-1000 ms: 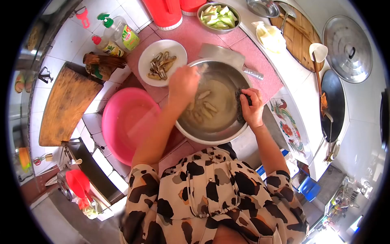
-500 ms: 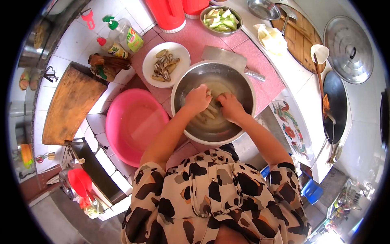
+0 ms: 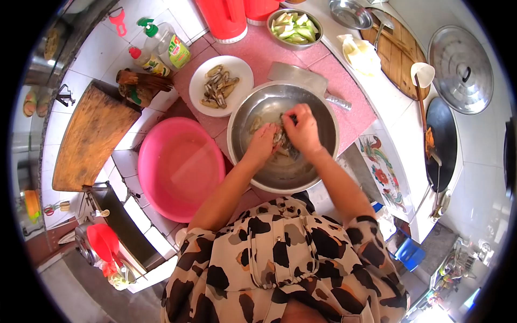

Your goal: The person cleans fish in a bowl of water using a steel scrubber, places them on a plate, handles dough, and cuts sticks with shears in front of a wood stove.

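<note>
A large steel bowl [image 3: 237,156] holds cloudy water with several pale, long shellfish [image 3: 255,124] in it. My left hand [image 3: 262,142] is over the water, its fingers closed round a small thing that looks like a shellfish. Close against it, my right hand [image 3: 303,130] is pinched on dark stuff between the two hands, too small to make out. Left of the bowl's top edge, a white plate [image 3: 240,65] carries a pile of brownish shellfish [image 3: 219,86].
A pink basin [image 3: 180,161] of water stands left of the bowl. Behind the bowl lies a cleaver [image 3: 299,75]. Further back are a bowl of cut green vegetables [image 3: 294,28] and red flasks [image 3: 222,19]. A wok [image 3: 442,140] is at the right.
My right hand left the bowl's right side and came to the middle, beside my left hand. Both hands have since risen slightly, with dark stuff now showing between them.
</note>
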Available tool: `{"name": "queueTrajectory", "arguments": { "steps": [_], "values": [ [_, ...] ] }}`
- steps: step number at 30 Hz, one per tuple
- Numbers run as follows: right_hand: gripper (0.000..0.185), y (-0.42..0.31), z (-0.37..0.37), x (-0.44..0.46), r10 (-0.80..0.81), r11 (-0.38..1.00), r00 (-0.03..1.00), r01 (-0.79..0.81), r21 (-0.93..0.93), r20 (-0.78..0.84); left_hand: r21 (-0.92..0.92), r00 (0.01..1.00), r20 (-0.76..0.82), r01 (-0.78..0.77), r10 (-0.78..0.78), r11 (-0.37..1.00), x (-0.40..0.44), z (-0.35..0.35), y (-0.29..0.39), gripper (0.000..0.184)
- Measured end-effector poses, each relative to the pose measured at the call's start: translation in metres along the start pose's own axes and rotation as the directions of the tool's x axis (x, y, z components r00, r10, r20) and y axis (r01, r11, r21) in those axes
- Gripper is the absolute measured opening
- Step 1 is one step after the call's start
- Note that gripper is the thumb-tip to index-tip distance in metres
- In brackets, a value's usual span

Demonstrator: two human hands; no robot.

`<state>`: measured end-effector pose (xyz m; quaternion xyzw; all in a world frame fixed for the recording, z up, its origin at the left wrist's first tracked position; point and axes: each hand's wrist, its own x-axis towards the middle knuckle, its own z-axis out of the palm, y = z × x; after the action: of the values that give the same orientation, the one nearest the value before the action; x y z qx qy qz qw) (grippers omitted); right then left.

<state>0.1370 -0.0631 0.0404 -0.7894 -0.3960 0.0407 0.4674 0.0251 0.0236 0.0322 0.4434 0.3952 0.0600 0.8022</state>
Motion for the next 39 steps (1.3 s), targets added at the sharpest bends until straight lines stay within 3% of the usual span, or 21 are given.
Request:
{"name": "queueTrajectory", "arguments": {
  "steps": [4, 5, 6, 7, 12, 15, 16, 17, 18, 20, 21, 24, 25, 27, 30, 33, 34, 36, 37, 38, 39],
  "values": [
    [0.010, -0.010, -0.017, 0.002, -0.081, 0.996, 0.994, 0.083, 0.022, -0.072, -0.035, 0.994, 0.082, 0.074, -0.071, 0.997, 0.004, -0.013, 0.011, 0.022],
    [0.010, -0.018, -0.019, -0.004, -0.117, 0.992, 0.989, 0.122, 0.045, -0.088, -0.048, 0.998, 0.056, 0.024, -0.022, 0.999, 0.006, -0.010, 0.008, 0.022],
    [0.011, -0.027, -0.017, -0.012, -0.174, 0.980, 0.985, 0.173, 0.095, 0.009, -0.058, 0.999, 0.033, -0.025, 0.027, 0.998, 0.009, -0.005, 0.003, 0.022],
    [0.011, -0.037, -0.010, -0.022, -0.147, 0.981, 0.987, 0.137, 0.137, 0.063, -0.067, 0.997, 0.012, -0.073, 0.074, 0.995, 0.009, 0.000, 0.002, 0.021],
    [0.009, 0.001, -0.007, -0.003, -0.011, 1.000, 1.000, 0.011, 0.017, 0.000, -0.076, 0.988, 0.151, 0.025, -0.013, 0.997, -0.003, -0.002, 0.004, 0.021],
    [0.008, -0.012, -0.019, -0.001, -0.041, 0.999, 0.996, 0.044, 0.030, -0.073, -0.097, 0.974, 0.225, 0.026, -0.003, 0.995, 0.009, -0.015, 0.000, 0.020],
    [0.007, -0.016, -0.019, -0.005, -0.148, 0.989, 0.989, 0.148, 0.000, -0.026, -0.093, 0.968, 0.253, 0.024, 0.000, 0.995, 0.014, -0.023, -0.004, 0.020],
    [0.007, -0.023, -0.016, -0.015, -0.105, 0.993, 0.994, 0.104, 0.056, 0.018, 0.210, 0.923, 0.211, -0.364, 0.322, 0.907, 0.017, -0.028, -0.011, 0.019],
    [0.007, -0.029, -0.009, -0.025, -0.064, 0.993, 0.997, 0.058, 0.102, 0.053, 0.476, 0.749, 0.280, -0.651, 0.600, 0.591, 0.021, -0.030, -0.017, 0.019],
    [0.008, -0.016, 0.000, -0.025, 0.019, 0.998, 0.999, -0.022, 0.065, 0.047, 0.542, 0.787, 0.229, -0.592, 0.573, 0.596, 0.018, -0.018, -0.014, 0.019],
    [0.008, 0.003, 0.004, -0.020, 0.057, 0.998, 0.998, -0.057, -0.012, 0.003, 0.363, 0.971, 0.112, -0.237, 0.210, 0.901, 0.009, -0.018, -0.010, 0.021],
    [0.015, 0.029, -0.011, -0.015, 0.131, 0.959, 0.988, -0.106, -0.262, 0.079, 0.109, 0.986, 0.144, -0.103, 0.087, 0.989, 0.020, -0.025, -0.008, 0.028],
    [0.018, 0.030, -0.013, -0.015, 0.188, 0.934, 0.972, -0.133, -0.333, 0.139, 0.001, 0.990, 0.113, 0.082, -0.081, 0.997, 0.023, -0.028, -0.003, 0.030],
    [0.025, 0.039, 0.000, -0.019, 0.243, 0.848, 0.949, -0.107, -0.520, 0.201, -0.136, 0.986, 0.154, 0.082, -0.060, 0.987, 0.032, -0.043, -0.017, 0.031],
    [0.028, 0.031, 0.005, -0.033, 0.203, 0.830, 0.828, 0.138, -0.541, 0.523, -0.164, 0.973, 0.221, 0.109, -0.071, 0.980, 0.040, -0.052, -0.016, 0.033],
    [0.029, 0.033, 0.003, -0.032, 0.219, 0.852, 0.871, 0.049, -0.521, 0.440, -0.271, 0.945, 0.294, 0.226, -0.143, 0.936, 0.062, -0.075, -0.032, 0.028],
    [0.028, 0.076, 0.028, -0.032, 0.344, 0.831, 0.889, -0.139, -0.538, 0.303, -0.056, 0.946, 0.313, -0.069, 0.083, 0.996, 0.061, -0.074, -0.042, 0.027],
    [0.028, 0.103, 0.026, -0.012, 0.382, 0.865, 0.879, -0.230, -0.446, 0.286, 0.098, 0.958, 0.259, -0.152, 0.123, 0.984, 0.035, -0.052, -0.036, 0.027],
    [0.025, 0.091, 0.004, -0.013, 0.180, 0.961, 0.977, -0.150, -0.233, 0.112, -0.008, 0.984, 0.173, 0.045, -0.042, 0.999, 0.018, -0.033, -0.015, 0.027],
    [0.020, 0.077, -0.010, -0.007, 0.040, 0.980, 0.999, -0.044, -0.192, -0.023, 0.120, 0.977, 0.208, 0.028, -0.053, 0.992, 0.010, -0.026, -0.002, 0.026],
    [0.019, 0.058, -0.025, -0.002, 0.058, 0.993, 0.998, -0.057, -0.105, 0.003, 0.244, 0.974, 0.227, -0.065, 0.008, 0.968, 0.013, -0.030, -0.009, 0.027]
  ]
}}
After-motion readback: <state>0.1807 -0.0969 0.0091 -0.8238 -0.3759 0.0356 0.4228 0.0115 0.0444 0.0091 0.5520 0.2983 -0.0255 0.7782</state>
